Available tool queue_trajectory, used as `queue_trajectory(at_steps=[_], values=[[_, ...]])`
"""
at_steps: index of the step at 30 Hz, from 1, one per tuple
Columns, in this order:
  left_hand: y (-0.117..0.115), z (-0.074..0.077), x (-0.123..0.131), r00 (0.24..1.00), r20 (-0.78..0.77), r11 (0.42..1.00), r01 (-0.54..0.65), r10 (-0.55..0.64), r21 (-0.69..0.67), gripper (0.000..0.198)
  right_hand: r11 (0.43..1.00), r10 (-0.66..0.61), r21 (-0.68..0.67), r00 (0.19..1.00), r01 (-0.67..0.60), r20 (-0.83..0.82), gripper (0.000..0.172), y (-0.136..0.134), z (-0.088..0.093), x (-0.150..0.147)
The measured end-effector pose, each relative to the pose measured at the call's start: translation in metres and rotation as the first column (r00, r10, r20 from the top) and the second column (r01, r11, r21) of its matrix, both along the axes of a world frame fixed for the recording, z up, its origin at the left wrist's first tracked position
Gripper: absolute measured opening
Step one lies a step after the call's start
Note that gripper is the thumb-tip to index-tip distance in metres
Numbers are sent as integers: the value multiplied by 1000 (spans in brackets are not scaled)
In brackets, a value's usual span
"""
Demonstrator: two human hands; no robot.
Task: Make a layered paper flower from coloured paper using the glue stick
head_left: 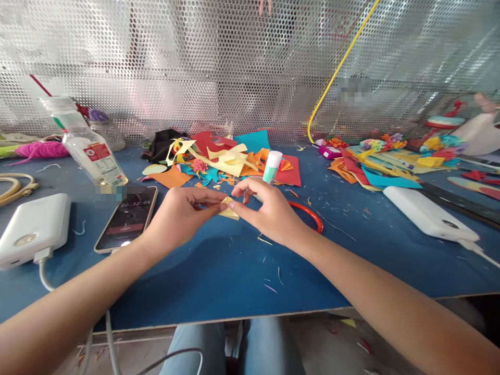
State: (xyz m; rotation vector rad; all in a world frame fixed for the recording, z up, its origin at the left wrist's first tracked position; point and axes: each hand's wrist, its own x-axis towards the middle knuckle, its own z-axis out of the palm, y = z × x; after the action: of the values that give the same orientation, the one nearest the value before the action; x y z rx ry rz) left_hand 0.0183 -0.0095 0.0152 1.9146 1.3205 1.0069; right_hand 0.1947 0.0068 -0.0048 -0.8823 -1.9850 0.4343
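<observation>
Yellow paper (231, 212) is pinched by left hand (185, 211) and right hand (267, 208), both angled inward.

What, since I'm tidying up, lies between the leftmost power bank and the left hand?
In the head view, a phone and a short pale thread lie between the power bank and the left hand.

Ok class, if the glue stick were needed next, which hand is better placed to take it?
Probably the right hand: the glue stick stands just beyond it, farther from the left hand. Both touch the yellow paper, so the left could steady it.
</observation>
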Motion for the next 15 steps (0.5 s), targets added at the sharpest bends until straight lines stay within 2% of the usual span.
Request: queue_trajectory(at_steps=[9, 15], values=[[-3, -4, 1, 998, -56, 1000, -22, 23, 10, 25, 999, -15, 33, 999, 14, 37, 9, 2, -1, 0], [0, 0, 0, 997, 51, 988, 72, -65, -139, 25, 994, 5, 106, 998, -12, 69, 10, -1, -1, -2]])
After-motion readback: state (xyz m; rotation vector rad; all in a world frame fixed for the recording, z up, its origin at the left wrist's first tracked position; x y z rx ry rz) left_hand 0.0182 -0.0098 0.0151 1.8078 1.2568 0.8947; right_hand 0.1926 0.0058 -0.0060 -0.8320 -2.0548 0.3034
